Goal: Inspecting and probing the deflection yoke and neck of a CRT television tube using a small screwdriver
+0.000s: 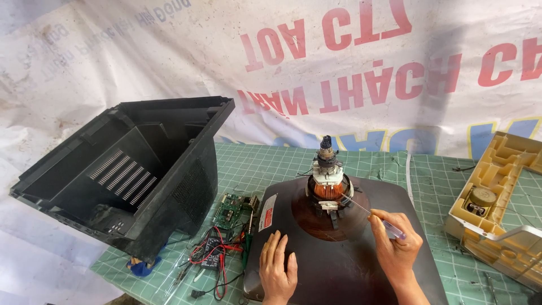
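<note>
Centrally, picture tube (339,265) face-down on the counter (435,186) — copper deflection yoke (329,189) on its neck. Right hand (397,244) closed around a thin screwdriver (370,213), tip at the yoke. Left hand (278,270) open, flat on the tube. Black rear casing (130,175) left — circuit boards (226,226) beside it.

A green gridded mat (254,164) carries the picture tube (339,260); left of it, black casing (130,175), right, yellow housing (502,197).
</note>
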